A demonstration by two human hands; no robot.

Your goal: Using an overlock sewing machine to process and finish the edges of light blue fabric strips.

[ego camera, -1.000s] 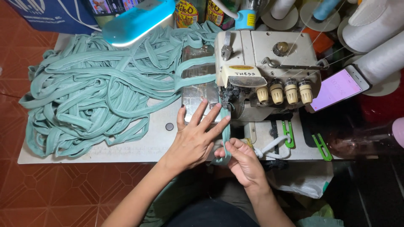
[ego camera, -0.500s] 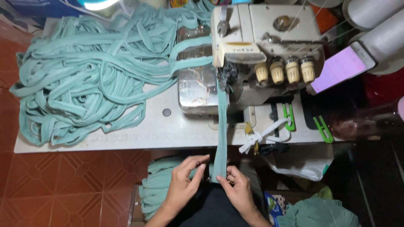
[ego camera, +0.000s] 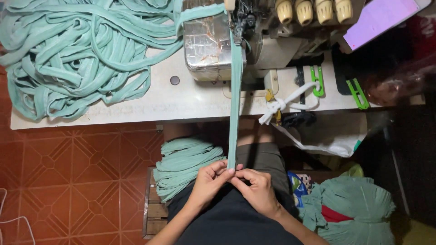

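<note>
A long teal fabric strip (ego camera: 235,104) runs taut from the sewing machine (ego camera: 254,31) down over the table edge to my lap. My left hand (ego camera: 210,181) and my right hand (ego camera: 256,187) meet at its lower end, both pinching the strip between thumb and fingers. A folded stack of the same teal strip (ego camera: 184,164) rests on my left thigh, beside my left hand. A big tangled pile of teal strip (ego camera: 77,54) covers the left part of the white table (ego camera: 150,109).
A knotted white cord (ego camera: 284,103) and two green clips (ego camera: 359,93) lie on the table's right side. A pink-screened phone (ego camera: 381,18) leans by the machine. A white plastic bag (ego camera: 331,143) hangs below the table. More teal fabric (ego camera: 354,208) sits at lower right. The floor is red tile (ego camera: 68,181).
My hands have left the machine bed and dropped to my lap, drawing the teal strip down taut. The view has tilted down and closer to my lap.
</note>
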